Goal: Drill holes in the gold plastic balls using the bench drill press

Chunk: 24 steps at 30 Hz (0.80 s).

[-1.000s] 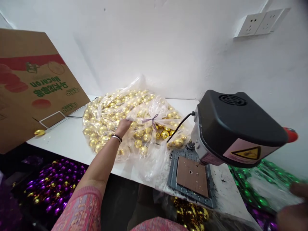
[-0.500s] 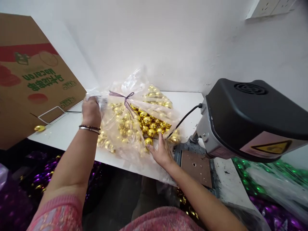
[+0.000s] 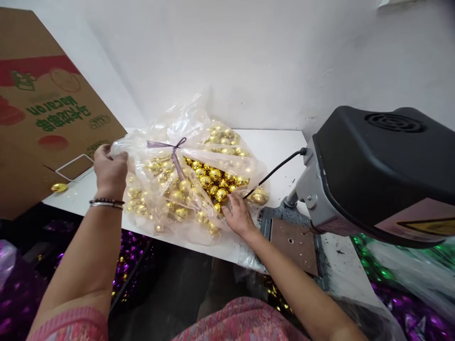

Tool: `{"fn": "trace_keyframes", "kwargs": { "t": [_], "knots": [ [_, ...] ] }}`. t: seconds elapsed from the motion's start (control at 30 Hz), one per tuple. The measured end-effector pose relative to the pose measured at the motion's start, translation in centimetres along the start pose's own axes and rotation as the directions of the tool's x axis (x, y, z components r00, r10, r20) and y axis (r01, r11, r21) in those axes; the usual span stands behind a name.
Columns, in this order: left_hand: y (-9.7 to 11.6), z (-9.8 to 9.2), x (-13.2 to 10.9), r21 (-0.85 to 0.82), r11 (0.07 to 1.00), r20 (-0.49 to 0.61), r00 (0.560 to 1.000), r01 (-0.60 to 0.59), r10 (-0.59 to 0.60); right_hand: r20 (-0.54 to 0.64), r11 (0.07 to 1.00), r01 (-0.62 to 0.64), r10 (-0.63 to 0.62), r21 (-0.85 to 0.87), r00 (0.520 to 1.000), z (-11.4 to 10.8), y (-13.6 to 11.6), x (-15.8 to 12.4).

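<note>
A clear plastic bag (image 3: 192,161) full of shiny gold balls (image 3: 215,175) lies on the white table. Through a gap in its film, some of the balls show bare. A thin purple ribbon (image 3: 174,147) is tied in a bow on the bag. My left hand (image 3: 111,170) grips the bag's film at its left end, fingers closed. At the lower right of the gap, my right hand (image 3: 239,215) touches the bag beside the bare balls. Its thumb and fingers are apart, with the fingertips partly hidden among film and balls.
A black-and-grey machine (image 3: 384,175) with a cable stands at the right, over a brown base plate (image 3: 293,244). On the left are a cardboard box (image 3: 42,123), a white wire frame (image 3: 75,168) and one loose gold ball (image 3: 59,188). Green balls (image 3: 377,265) lie lower right.
My left hand has moved left, pulling the bag's film outward, and the bag has spread to the left. My right hand stays by the gap, its fingers more bent. The view has shifted slightly.
</note>
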<state>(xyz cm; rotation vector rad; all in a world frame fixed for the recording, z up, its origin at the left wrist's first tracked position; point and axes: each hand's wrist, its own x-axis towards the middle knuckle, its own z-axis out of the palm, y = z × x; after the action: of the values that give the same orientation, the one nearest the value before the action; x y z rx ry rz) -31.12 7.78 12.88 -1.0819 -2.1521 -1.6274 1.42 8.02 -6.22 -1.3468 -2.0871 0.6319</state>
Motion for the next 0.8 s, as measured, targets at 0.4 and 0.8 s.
{"fn": "trace_keyframes", "kwargs": {
  "t": [0.4, 0.8],
  "knots": [
    [6.8, 4.2, -20.3, -0.316, 0.624, 0.858, 0.065, -0.715, 0.509, 0.169, 0.975, 0.019, 0.019, -0.222, 0.986, -0.6, -1.1, -4.1],
    [-1.0, -1.6, -19.8, 0.201, 0.522, 0.923, 0.34, -0.829, 0.183, 0.146, 0.941, -0.007, 0.06, -0.337, 0.987, -3.2, -0.9, -5.9]
  ]
}}
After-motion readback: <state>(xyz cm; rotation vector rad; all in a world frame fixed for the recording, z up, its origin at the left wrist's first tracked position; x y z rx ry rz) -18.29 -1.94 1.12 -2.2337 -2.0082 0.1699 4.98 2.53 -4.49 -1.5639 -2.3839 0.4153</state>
